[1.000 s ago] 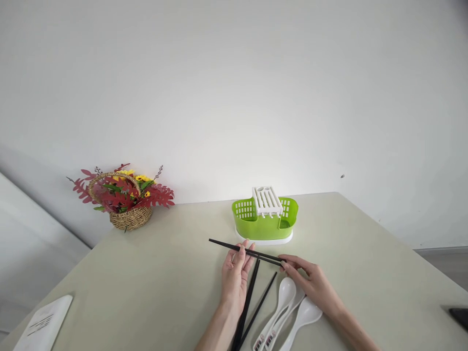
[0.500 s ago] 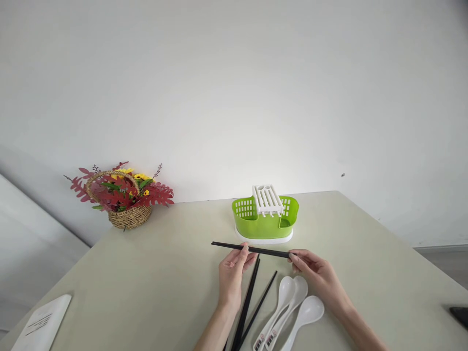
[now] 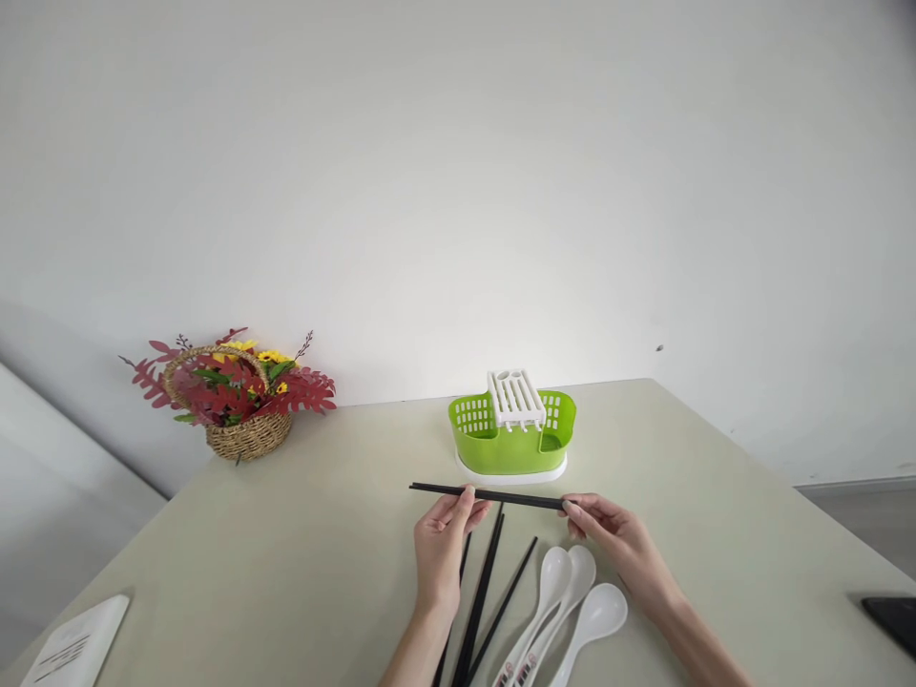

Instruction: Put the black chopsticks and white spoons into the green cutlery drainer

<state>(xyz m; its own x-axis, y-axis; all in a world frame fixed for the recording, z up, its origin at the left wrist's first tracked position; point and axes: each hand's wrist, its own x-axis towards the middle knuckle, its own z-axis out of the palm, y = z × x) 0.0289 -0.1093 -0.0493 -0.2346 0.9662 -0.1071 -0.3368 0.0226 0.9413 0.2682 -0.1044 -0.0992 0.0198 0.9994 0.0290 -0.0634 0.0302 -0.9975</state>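
A pair of black chopsticks is held nearly level above the table. My left hand pinches it toward its left part, thumb on top. At its right end, my right hand grips it between thumb and fingers. Below lie several more black chopsticks, fanned toward the near edge. Three white spoons rest to their right, bowls pointing away from me. Just beyond the held pair stands a green utensil basket with a white slatted rack across its top and a white base.
A wicker basket of red leaves and yellow flowers sits at the back left near the wall. A white object with dark lines lies at the front left. A black item is at the right edge.
The view has shifted slightly, moving everything a little left and down. Both hands keep their hold on the chopsticks, which now look more level. Another chopstick shows beside my left wrist.
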